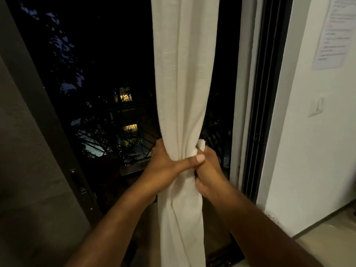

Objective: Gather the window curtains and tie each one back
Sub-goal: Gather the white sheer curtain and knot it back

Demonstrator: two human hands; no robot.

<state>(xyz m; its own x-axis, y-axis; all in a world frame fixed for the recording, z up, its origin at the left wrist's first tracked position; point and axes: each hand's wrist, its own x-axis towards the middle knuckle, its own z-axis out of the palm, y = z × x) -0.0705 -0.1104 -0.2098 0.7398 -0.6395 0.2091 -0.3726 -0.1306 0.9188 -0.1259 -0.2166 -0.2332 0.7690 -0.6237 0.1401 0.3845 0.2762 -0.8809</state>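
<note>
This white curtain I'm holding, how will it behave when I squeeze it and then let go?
The curtain looks soft and floppy: it cinches to a narrow waist where the left hand and right hand grip it. Probably light, since the thin weave hangs in loose folds. Released untied, it would likely spread open.

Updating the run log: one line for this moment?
curtain: bunched | left hand: grips curtain | right hand: grips curtain | tied: cannot tell
</note>
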